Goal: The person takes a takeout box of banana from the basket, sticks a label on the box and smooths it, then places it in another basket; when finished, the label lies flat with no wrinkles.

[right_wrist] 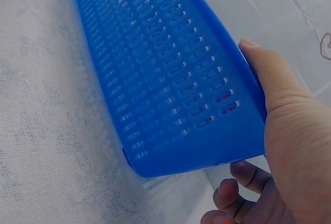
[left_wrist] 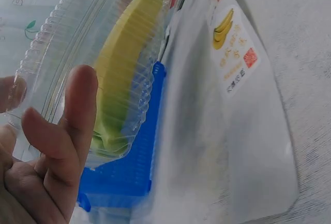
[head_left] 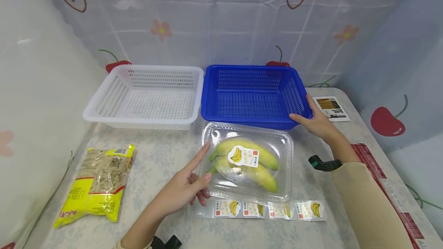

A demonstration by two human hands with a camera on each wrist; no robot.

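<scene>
A clear plastic clamshell box (head_left: 285,183) holds bananas (head_left: 266,178), with a banana-print label (head_left: 243,156) on its lid. My left hand (head_left: 187,187) grips the box's left edge, thumb on top and other fingers lower down; the left wrist view shows the box tilted up off the table. At the right front corner of a blue basket (head_left: 256,121), my right hand (head_left: 318,120) holds the rim. In the right wrist view the thumb lies over that rim, the other fingers outside the wall. No contents show in the basket.
A white basket (head_left: 152,121) stands left of the blue one. Below the box lies a strip of banana labels (head_left: 277,210). A yellow printed bag (head_left: 97,185) is at the left, a white packet (head_left: 331,108) and a red-printed strip (head_left: 370,160) at the right.
</scene>
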